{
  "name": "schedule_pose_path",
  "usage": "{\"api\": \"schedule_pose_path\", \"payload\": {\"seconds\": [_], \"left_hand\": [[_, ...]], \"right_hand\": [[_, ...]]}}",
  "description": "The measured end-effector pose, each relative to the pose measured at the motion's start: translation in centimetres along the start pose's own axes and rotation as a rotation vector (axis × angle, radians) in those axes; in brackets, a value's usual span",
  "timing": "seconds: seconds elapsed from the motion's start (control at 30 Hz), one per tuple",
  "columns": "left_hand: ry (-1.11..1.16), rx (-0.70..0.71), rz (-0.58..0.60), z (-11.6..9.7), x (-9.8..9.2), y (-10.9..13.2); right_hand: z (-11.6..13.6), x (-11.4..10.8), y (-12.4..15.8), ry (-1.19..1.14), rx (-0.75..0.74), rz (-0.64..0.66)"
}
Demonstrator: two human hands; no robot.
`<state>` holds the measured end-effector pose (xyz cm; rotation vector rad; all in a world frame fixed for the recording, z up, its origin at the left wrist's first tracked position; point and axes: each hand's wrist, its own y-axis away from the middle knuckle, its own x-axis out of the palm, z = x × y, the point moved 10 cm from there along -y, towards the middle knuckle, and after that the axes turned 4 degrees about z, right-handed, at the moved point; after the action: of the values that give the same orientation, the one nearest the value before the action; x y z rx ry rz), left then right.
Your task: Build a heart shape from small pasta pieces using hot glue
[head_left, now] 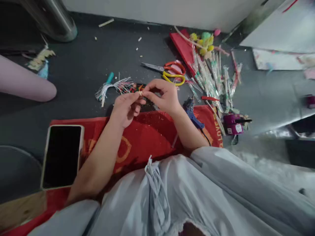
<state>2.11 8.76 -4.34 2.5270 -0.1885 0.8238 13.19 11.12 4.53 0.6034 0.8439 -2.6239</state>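
My left hand (126, 106) and my right hand (162, 96) meet over the edge of the red cloth (147, 131). Pinched between the fingertips of both is a small cream-coloured piece (140, 93), too small to name. Behind the fingers, partly hidden, lies a dark patch with red, green and orange bits (134, 88). A bundle of white strings (105, 90) is just left of it, near a teal tube (110, 77). Scissors with red and yellow handles (169, 71) lie beyond my right hand. A blue glue gun (193, 113) rests beside my right forearm.
A phone (62, 157) lies on the cloth at left. Plastic-wrapped sticks (209, 75), pompom-like yellow and green balls (205, 42) and a red packet (180, 46) crowd the right. A purple object (233, 124) stands near the table's right edge. Small scraps (106, 23) dot the dark tabletop.
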Motion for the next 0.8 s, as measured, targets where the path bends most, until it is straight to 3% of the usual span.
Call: {"api": "schedule_pose_path", "payload": {"seconds": [0.13,0.33,0.57,0.8], "left_hand": [[-0.091,0.090,-0.041,-0.6,-0.8,-0.2],[-0.185,0.277,-0.050,-1.7,-1.0,-0.2],[-0.208,0.339,-0.037,-2.0,-0.9,-0.2],[-0.261,0.383,-0.047,-2.3,-1.2,-0.2]], "right_hand": [[-0.3,0.4,0.1,0.029,0.010,0.052],[0.8,0.2,0.2,0.123,-0.108,0.053],[1.6,-0.1,0.3,0.116,-0.199,0.012],[1.2,0.0,0.3,0.124,-0.171,0.020]]}}
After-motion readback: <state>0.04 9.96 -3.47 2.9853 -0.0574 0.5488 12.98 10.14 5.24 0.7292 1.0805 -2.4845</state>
